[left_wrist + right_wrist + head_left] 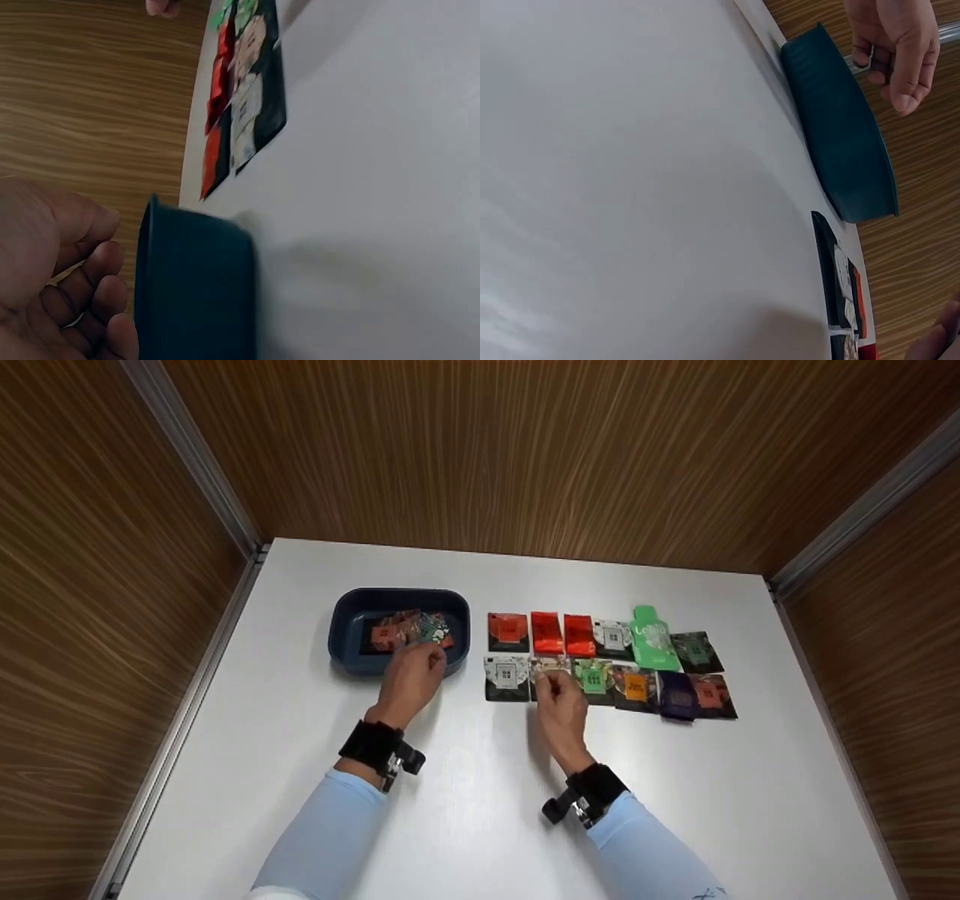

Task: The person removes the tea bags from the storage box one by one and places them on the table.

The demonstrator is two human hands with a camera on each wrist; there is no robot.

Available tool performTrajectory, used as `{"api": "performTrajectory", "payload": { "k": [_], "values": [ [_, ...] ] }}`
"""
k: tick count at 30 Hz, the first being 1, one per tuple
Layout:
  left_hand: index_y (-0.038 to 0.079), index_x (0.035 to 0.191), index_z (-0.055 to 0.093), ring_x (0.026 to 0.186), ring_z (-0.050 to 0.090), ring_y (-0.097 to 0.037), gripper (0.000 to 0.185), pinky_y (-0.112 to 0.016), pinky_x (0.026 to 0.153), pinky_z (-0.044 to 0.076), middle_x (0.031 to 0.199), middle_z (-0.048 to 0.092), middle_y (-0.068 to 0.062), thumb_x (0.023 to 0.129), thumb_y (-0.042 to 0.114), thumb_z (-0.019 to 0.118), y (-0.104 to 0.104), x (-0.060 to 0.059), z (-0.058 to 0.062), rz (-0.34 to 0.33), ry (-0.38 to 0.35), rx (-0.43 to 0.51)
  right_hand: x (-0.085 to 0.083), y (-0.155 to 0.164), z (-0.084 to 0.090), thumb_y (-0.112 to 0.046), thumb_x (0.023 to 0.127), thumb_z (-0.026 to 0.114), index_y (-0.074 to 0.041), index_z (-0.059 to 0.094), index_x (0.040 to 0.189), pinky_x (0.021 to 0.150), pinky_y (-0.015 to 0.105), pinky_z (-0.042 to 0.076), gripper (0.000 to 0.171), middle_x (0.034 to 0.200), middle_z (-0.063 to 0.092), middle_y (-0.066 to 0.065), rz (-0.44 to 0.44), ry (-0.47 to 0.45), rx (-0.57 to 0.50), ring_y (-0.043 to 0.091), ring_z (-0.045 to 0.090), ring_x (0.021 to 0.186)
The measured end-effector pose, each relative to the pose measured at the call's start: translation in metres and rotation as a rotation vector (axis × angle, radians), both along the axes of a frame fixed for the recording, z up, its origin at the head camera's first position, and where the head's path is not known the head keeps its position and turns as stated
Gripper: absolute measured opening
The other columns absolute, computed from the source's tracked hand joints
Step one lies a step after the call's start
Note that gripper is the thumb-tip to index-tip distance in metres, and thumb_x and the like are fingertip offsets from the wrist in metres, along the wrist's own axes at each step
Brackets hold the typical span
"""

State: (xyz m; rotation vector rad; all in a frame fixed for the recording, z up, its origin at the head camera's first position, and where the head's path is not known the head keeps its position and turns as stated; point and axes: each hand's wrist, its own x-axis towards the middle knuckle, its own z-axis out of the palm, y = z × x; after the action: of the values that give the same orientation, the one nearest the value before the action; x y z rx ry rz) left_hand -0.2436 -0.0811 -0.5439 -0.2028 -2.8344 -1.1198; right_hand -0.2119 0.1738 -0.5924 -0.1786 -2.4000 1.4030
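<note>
My left hand (414,671) hovers over the near rim of a dark blue bin (346,639), its fingers loosely curled. Nothing shows between them in the left wrist view. In the bin lie several sachets (385,637) with red and dark green prints. My right hand (562,711) is above the lower row of flat sachets, thumb and index fingertips close together over a beige-printed sachet (551,662) and partly covering it. No item shows in those fingers. Beside it are a white floral sachet (507,675) and a green-labelled sachet (595,679).
Above, another row holds an orange-labelled sachet (508,631), two red packets (547,631), a white floral one (613,639), a bright green pouch (654,643) and a dark sachet (697,651). Orange, purple (678,694) and red ones end the lower row. Wood-grain panels (495,457) enclose the white table.
</note>
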Motion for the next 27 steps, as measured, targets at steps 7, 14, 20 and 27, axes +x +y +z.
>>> {"api": "performTrajectory", "payload": {
  "k": [7, 14, 20, 27],
  "values": [
    [0.0, 0.113, 0.075, 0.112, 0.065, -0.038, 0.018, -0.049, 0.102, 0.05, 0.112, 0.072, -0.019, 0.102, 0.01, 0.064, -0.039, -0.043, 0.016, 0.037, -0.061, -0.086, 0.002, -0.01, -0.002, -0.011, 0.101, 0.066, -0.005, 0.071, 0.096, 0.07, 0.03, 0.046, 0.01, 0.085, 0.065, 0.007, 0.064, -0.019, -0.002, 0.017, 0.056, 0.077],
    [-0.006, 0.13, 0.067, 0.118, 0.064, -0.044, 0.032, -0.052, 0.1, 0.054, 0.124, 0.069, -0.027, 0.1, 0.007, 0.066, -0.062, -0.067, 0.015, -0.05, -0.25, -0.234, 0.008, -0.019, -0.005, -0.014, 0.103, 0.066, -0.007, 0.071, 0.096, 0.07, 0.03, 0.046, 0.011, 0.083, 0.064, 0.004, 0.111, -0.079, -0.026, 0.015, 0.055, 0.076],
    [0.002, 0.135, 0.067, 0.126, 0.059, -0.039, 0.035, -0.05, 0.1, 0.05, 0.15, 0.057, -0.022, 0.108, 0.018, 0.052, -0.065, -0.076, 0.019, -0.166, -0.55, -0.389, 0.013, -0.021, -0.009, -0.017, 0.103, 0.066, -0.008, 0.073, 0.096, 0.071, 0.032, 0.048, 0.012, 0.083, 0.065, 0.001, 0.134, -0.122, -0.026, 0.015, 0.057, 0.077],
    [0.001, 0.111, 0.074, 0.103, 0.06, -0.032, 0.026, -0.047, 0.085, 0.048, 0.137, 0.066, -0.024, 0.105, 0.01, 0.05, -0.066, -0.077, 0.026, -0.153, -0.585, -0.403, 0.015, -0.019, -0.01, -0.017, 0.103, 0.067, -0.01, 0.073, 0.097, 0.072, 0.032, 0.049, 0.011, 0.085, 0.066, 0.002, 0.127, -0.156, -0.023, 0.016, 0.058, 0.078]
  ]
}}
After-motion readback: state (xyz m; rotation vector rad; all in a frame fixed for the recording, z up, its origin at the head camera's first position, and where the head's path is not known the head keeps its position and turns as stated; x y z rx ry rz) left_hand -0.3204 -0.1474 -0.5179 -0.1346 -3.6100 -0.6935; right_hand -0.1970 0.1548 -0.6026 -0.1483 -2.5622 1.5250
